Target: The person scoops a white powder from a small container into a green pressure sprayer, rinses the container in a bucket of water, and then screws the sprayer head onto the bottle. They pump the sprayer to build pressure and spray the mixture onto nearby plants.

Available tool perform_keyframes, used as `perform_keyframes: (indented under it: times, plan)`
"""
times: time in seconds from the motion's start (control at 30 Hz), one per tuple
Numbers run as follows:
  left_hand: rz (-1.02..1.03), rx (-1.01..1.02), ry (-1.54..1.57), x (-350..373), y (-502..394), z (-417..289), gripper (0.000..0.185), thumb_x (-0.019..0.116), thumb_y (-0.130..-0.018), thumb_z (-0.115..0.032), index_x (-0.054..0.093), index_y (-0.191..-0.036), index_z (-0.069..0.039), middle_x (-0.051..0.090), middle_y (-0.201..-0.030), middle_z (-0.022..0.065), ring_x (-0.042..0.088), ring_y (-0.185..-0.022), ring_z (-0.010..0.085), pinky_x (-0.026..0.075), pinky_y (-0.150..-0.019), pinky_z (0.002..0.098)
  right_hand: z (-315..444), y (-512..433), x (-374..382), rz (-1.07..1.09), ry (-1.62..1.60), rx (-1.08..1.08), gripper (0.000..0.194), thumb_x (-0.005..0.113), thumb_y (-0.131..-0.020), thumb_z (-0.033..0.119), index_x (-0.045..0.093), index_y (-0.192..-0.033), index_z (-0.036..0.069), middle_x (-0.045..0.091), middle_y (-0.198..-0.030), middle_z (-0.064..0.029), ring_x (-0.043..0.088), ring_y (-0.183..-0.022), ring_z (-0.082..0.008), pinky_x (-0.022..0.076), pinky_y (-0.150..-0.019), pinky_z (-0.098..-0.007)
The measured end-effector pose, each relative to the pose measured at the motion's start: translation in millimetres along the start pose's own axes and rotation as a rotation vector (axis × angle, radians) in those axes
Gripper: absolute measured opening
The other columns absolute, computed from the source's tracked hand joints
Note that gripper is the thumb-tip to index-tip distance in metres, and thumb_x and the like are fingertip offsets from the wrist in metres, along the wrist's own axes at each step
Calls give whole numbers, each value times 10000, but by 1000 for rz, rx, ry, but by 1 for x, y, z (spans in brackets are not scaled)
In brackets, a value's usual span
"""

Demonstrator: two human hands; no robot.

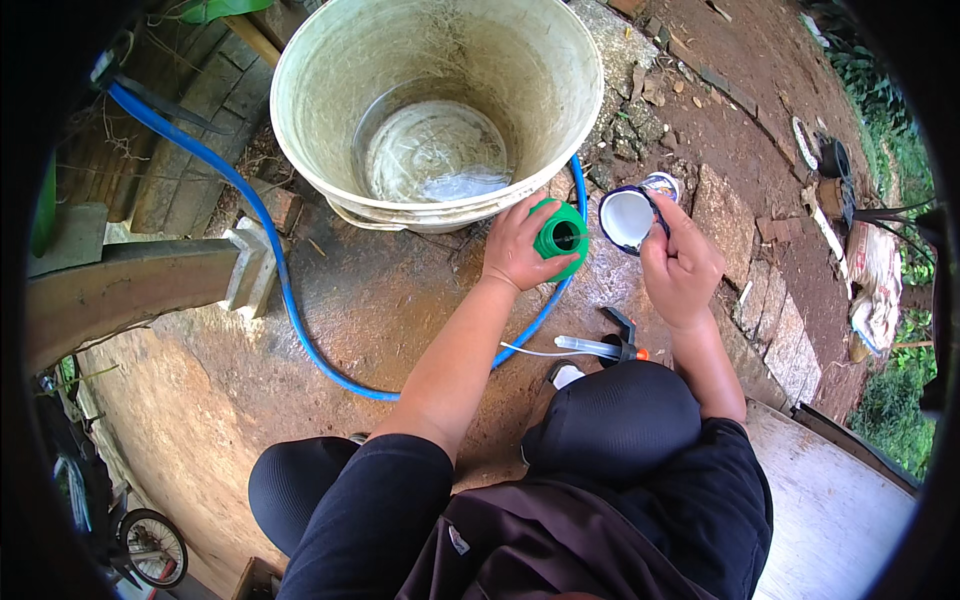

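Note:
My left hand [520, 247] is closed around a green plastic bottle [551, 217], whose threaded mouth is uncapped and faces up. Just right of it, my right hand [684, 262] grips a small cup [626, 217] with a white inside and a dark blue rim, tilted towards the bottle. Behind the cup stands another small container [661, 184], partly hidden. A spray pump head [619, 337] with a clear tube and an orange nozzle lies on the wet ground near my knee. Beyond my left hand stands a large whitish plastic bucket [315, 97] with a little water at its bottom.
A blue hose [281, 277] curves over the ground from the upper left and passes behind the bottle. A wooden beam [142, 289] juts in at left. Stones and bricks [720, 210] edge the soil at right, near a pale flat board [817, 510]. A motorcycle wheel [154, 547] shows lower left.

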State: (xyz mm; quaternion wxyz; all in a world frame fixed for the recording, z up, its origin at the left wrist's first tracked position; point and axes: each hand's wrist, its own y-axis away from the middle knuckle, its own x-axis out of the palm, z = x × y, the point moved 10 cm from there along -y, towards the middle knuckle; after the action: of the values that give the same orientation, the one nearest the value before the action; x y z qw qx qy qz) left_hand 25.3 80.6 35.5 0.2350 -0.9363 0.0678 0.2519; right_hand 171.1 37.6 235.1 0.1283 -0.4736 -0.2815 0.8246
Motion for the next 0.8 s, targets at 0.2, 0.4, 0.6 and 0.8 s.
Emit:
perform_keyframes:
  times: [0.2, 0.4, 0.6, 0.8]
  plan:
    - [-9, 12, -10, 0, 0, -1, 769, 916, -618, -380, 648, -1291, -122, 606, -1351, 137, 592, -1206, 370, 486, -1045, 463, 2, 0, 0, 1, 17, -10, 419, 684, -762, -70, 750, -1152, 70, 586, -602, -77, 561, -481, -175, 459, -492, -328]
    - [-4, 7, -4, 0, 0, 0, 765, 915, -619, -377, 649, -1290, -122, 606, -1352, 141, 589, -1210, 372, 479, -1053, 462, 9, -2, -2, -2, 55, -80, 419, 687, -753, -81, 751, -1143, 59, 585, -595, -75, 560, -475, -197, 449, -485, -346]
    - [-4, 3, -5, 0, 1, 0, 769, 915, -619, -378, 647, -1295, -127, 605, -1356, 140, 586, -1219, 373, 473, -1063, 463, 14, -2, -4, -8, 62, -110, 438, 691, -741, -101, 752, -1145, 58, 583, -593, -69, 560, -477, -202, 440, -484, -350]
    - [2, 0, 2, 1, 1, 2, 780, 913, -624, -394, 641, -1308, -135, 597, -1375, 140, 581, -1229, 379, 467, -1070, 468, 18, -2, -4, -17, 75, -154, 451, 693, -741, -109, 749, -1157, 58, 579, -595, -64, 559, -479, -199, 439, -486, -348]
